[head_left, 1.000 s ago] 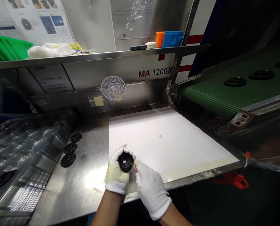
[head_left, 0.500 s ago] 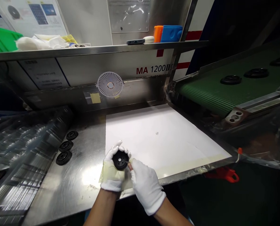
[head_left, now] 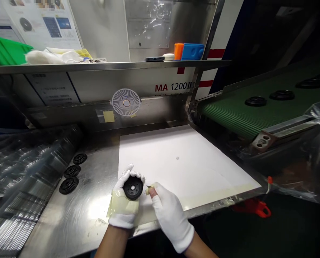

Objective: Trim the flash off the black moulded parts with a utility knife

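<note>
Well, the head camera is the only view I have here, and it shows the white-gloved left hand near the front edge of the worktop, curled around a black rubber disc, its fingers wrapped over the rim and the disc's centre hole facing me. The right hand is pinched narrow on a small pale-gripped blade, its tip just beside the disc with no contact I can make out; at this size I can't tell the tool's exact kind. Judging from here, the disc should be light and a little springy, and its matte surface could slip against fabric, so I'd take it by the outer rim and keep the hole free. To the left, three matching black discs lie on the bare steel, with stacked clear plastic trays beyond them. A white paper sheet covers the worktop to the right, and farther right a green ribbed conveyor belt carries more black discs. A steel shelf runs along the far side above a small white fan.
</note>
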Demonstrator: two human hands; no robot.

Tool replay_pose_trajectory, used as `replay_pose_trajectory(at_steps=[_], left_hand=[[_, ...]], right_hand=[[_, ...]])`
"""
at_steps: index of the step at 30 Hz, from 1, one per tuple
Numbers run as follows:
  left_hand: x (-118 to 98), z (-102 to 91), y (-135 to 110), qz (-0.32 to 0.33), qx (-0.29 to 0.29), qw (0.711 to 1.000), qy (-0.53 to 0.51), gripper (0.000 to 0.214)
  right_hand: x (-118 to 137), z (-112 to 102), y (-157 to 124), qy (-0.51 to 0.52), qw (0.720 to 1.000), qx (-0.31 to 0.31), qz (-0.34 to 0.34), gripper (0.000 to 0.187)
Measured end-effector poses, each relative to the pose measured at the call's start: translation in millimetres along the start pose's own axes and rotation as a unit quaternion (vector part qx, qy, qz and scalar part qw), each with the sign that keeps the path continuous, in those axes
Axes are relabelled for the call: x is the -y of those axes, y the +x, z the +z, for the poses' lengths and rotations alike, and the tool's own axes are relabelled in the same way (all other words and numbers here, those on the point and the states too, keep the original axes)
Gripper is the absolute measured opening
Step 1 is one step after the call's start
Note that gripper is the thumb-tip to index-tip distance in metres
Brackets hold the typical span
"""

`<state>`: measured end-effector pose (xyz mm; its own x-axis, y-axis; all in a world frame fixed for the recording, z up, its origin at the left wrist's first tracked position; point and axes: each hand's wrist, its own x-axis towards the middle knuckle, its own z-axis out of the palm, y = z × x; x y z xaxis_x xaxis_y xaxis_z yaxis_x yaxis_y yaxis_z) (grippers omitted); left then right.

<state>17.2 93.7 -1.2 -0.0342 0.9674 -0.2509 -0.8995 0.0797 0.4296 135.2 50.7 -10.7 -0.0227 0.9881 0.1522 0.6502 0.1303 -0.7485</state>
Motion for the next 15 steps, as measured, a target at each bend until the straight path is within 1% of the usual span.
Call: replay_pose_trajectory(at_steps=[2, 3, 4, 5, 6, 7, 8, 10, 11, 13, 15], left_hand=[[-3.9, 5.0, -1.7, -0.017, -0.023, 1.000, -0.013, 0.016], [-5.4, 7.3, -2.5, -0.027, -0.031, 0.999, -0.020, 0.014], [-6.3, 9.3, -3.3, -0.038, -0.035, 0.998, -0.023, 0.013], [-6.7, 11.0, -4.3, -0.043, -0.036, 0.998, -0.024, 0.014], [-6.5, 12.5, -5.4, -0.046, -0.037, 0.998, -0.022, 0.016], [-5.8, 13.7, -6.6, -0.048, -0.037, 0.998, -0.019, 0.020], [-4.8, 14.7, -8.0, -0.049, -0.038, 0.998, -0.017, 0.024], [-2.1, 16.5, -10.5, -0.061, -0.039, 0.997, -0.016, 0.030], [-0.6, 17.5, -11.7, -0.070, -0.039, 0.997, -0.019, 0.031], [1.9, 19.9, -13.8, -0.090, -0.034, 0.995, -0.026, 0.031], [3.6, 23.5, -16.1, -0.101, -0.029, 0.994, -0.028, 0.029]], right_hand=[[-0.7, -16.2, 3.1, -0.021, 0.999, 0.013, 0.036, 0.030], [-2.2, -24.8, 4.0, -0.048, 0.997, 0.022, 0.062, 0.024], [-5.2, -33.4, 4.1, -0.078, 0.992, 0.029, 0.090, 0.022], [-10.1, -41.7, 3.2, -0.107, 0.987, 0.034, 0.113, 0.034], [-17.3, -49.5, 1.3, -0.130, 0.982, 0.033, 0.129, 0.050], [-27.0, -56.3, -1.8, -0.145, 0.980, 0.027, 0.134, 0.060], [-39.0, -62.2, -6.0, -0.153, 0.980, 0.016, 0.129, 0.061], [-68.6, -70.5, -17.0, -0.158, 0.980, -0.009, 0.120, 0.054], [-84.7, -73.0, -23.4, -0.154, 0.980, -0.020, 0.128, 0.051], [-115.1, -75.5, -36.0, -0.126, 0.979, -0.027, 0.159, 0.052], [-136.5, -75.5, -46.3, -0.081, 0.980, -0.032, 0.179, 0.053]])
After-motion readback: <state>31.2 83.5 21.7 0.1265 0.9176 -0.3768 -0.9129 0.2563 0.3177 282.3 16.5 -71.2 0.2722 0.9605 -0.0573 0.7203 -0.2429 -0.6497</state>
